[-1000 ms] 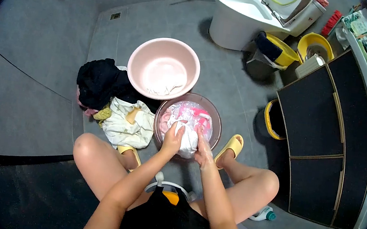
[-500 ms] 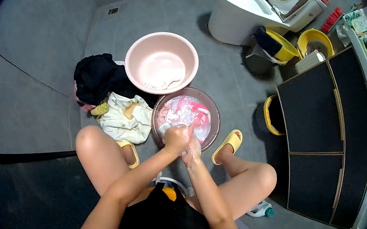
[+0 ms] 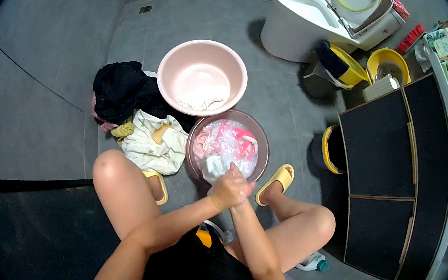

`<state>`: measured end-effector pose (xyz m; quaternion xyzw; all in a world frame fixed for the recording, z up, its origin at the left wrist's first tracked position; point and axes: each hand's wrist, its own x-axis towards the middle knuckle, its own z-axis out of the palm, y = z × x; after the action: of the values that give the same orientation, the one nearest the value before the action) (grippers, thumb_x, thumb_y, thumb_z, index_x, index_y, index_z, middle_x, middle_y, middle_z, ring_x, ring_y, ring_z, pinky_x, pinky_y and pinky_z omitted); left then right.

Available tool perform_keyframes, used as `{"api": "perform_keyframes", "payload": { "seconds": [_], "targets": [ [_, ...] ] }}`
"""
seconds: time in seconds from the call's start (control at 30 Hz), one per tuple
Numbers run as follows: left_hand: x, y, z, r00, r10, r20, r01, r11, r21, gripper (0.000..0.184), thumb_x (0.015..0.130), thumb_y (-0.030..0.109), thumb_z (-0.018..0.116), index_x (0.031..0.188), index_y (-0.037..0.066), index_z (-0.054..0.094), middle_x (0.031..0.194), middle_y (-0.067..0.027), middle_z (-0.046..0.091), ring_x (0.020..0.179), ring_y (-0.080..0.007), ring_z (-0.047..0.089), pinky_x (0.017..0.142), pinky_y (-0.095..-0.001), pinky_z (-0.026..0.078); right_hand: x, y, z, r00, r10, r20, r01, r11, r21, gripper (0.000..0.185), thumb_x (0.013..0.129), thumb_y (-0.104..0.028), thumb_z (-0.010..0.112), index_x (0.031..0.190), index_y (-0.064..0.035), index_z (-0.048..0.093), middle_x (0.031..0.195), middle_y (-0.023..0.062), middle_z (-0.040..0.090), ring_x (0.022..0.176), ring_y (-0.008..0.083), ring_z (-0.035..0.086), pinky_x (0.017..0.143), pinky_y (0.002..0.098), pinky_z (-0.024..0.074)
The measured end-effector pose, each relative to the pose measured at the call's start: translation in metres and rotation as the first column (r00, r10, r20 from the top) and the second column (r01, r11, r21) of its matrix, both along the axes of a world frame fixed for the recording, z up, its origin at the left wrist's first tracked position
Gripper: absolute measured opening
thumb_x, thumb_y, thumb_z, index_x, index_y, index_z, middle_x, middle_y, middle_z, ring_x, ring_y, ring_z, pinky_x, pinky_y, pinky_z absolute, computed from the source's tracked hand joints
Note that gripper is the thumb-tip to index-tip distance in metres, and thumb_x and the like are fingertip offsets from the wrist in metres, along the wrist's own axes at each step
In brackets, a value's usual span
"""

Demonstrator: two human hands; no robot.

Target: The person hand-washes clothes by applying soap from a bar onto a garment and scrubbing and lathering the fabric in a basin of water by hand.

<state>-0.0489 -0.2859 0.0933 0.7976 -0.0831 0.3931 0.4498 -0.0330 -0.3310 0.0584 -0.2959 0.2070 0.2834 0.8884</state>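
Observation:
My two hands are pressed together over the near rim of a brown basin [image 3: 264,161]. My left hand [image 3: 227,192] is closed in a fist, and my right hand [image 3: 239,176] is closed against it, partly hidden behind it. A wet white cloth [image 3: 215,168] hangs from between them into the basin; the part within the fingers is hidden. Pink and white laundry [image 3: 230,138] lies in sudsy water farther back in the same basin.
A pale pink basin [image 3: 188,68] with a white cloth inside adjoins the brown one. Left lies a clothes pile with black fabric [image 3: 121,91] and a white garment [image 3: 148,144]. A toilet [image 3: 290,30], yellow buckets [image 3: 390,62], a dark cabinet [image 3: 381,159] and a bottle [image 3: 313,262] stand around.
Both hands have come back toward my body, from over the basin to its near rim. More of the white cloth now shows. The view has shifted slightly.

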Motion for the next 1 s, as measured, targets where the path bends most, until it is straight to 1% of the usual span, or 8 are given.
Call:
{"api": "perform_keyframes", "payload": {
  "seconds": [0.07,0.13,0.3,0.37,0.47,0.63,0.9,1.0],
  "targets": [
    [0.009,0.042,0.016,0.993,0.039,-0.110,-0.017,0.982,0.189,0.021,0.069,0.009,0.055,0.050,0.006,0.046,0.044,-0.0118,0.045,0.040,-0.0278,0.048,0.041,-0.0391,0.035,-0.007,0.005,0.010,0.997,-0.048,-0.060,0.045,0.998,-0.046,0.029,0.084,-0.039,0.048,0.072,-0.0119,0.051,0.064,0.0021,0.054,0.063,0.0175,0.055,0.064,0.0319,0.0471],
    [0.027,0.060,-0.004,0.832,0.157,-0.531,-0.287,0.943,-0.171,0.037,0.081,0.027,0.051,0.053,0.003,0.052,0.044,-0.0113,0.048,0.041,-0.0272,0.046,0.041,-0.0345,0.035,0.006,0.008,0.046,0.956,0.260,-0.136,-0.286,0.930,-0.230,0.034,0.084,-0.043,0.046,0.079,-0.0103,0.053,0.072,0.0055,0.060,0.067,0.0201,0.059,0.064,0.0342,0.0488],
    [0.032,0.059,-0.003,0.767,-0.044,-0.641,-0.421,0.720,-0.552,0.038,0.080,0.028,0.054,0.054,0.001,0.053,0.047,-0.0138,0.050,0.041,-0.0268,0.045,0.045,-0.0344,0.037,0.018,0.008,0.049,0.984,0.048,-0.174,-0.079,0.982,-0.172,0.035,0.085,-0.043,0.045,0.084,-0.0088,0.054,0.074,0.0043,0.060,0.064,0.0182,0.059,0.060,0.0312,0.0488],
    [0.021,0.048,-0.011,0.809,0.004,-0.588,-0.296,0.867,-0.401,0.035,0.078,0.026,0.055,0.053,0.003,0.052,0.047,-0.0133,0.050,0.042,-0.0276,0.047,0.045,-0.0345,0.038,0.018,0.012,0.054,0.984,0.001,-0.177,-0.052,0.957,-0.284,0.032,0.086,-0.041,0.045,0.080,-0.0109,0.055,0.070,0.0025,0.058,0.062,0.0167,0.058,0.058,0.0295,0.0481],
    [-0.005,0.016,0.008,0.961,0.049,-0.272,-0.016,0.992,0.122,0.029,0.075,0.021,0.056,0.051,0.006,0.050,0.051,-0.0117,0.051,0.048,-0.0251,0.054,0.048,-0.0359,0.042,0.018,-0.019,-0.023,0.994,0.065,0.087,-0.067,0.997,0.027,0.029,0.086,-0.038,0.047,0.085,-0.0106,0.056,0.068,0.0018,0.057,0.060,0.0153,0.056,0.056,0.0280,0.0462],
    [0.017,0.048,-0.002,0.925,0.188,-0.330,-0.151,0.979,0.134,0.027,0.073,0.018,0.058,0.050,0.009,0.047,0.047,-0.0103,0.046,0.041,-0.0274,0.047,0.040,-0.0393,0.036,-0.007,0.018,0.062,0.997,0.018,-0.073,-0.051,0.880,-0.473,0.028,0.082,-0.036,0.055,0.083,-0.0082,0.056,0.074,0.0010,0.055,0.062,0.0117,0.052,0.053,0.0244,0.0423],
    [0.009,0.041,0.001,0.970,0.079,-0.230,-0.059,0.994,0.092,0.025,0.073,0.016,0.057,0.051,0.008,0.049,0.047,-0.0123,0.047,0.041,-0.0291,0.047,0.041,-0.0386,0.035,-0.010,0.007,0.028,0.995,-0.089,-0.052,0.088,0.996,-0.013,0.022,0.086,-0.026,0.048,0.079,-0.0066,0.056,0.064,-0.0012,0.050,0.058,0.0104,0.050,0.054,0.0244,0.0422],
    [0.021,0.054,-0.007,0.899,0.144,-0.413,-0.177,0.983,-0.041,0.028,0.076,0.017,0.055,0.052,0.006,0.049,0.047,-0.0133,0.047,0.041,-0.0296,0.047,0.040,-0.0391,0.035,-0.005,0.023,0.062,0.994,0.068,-0.089,-0.097,0.926,-0.366,0.024,0.087,-0.027,0.045,0.086,-0.0055,0.057,0.064,-0.0002,0.050,0.058,0.0123,0.051,0.054,0.0248,0.0423]
  ]
}}
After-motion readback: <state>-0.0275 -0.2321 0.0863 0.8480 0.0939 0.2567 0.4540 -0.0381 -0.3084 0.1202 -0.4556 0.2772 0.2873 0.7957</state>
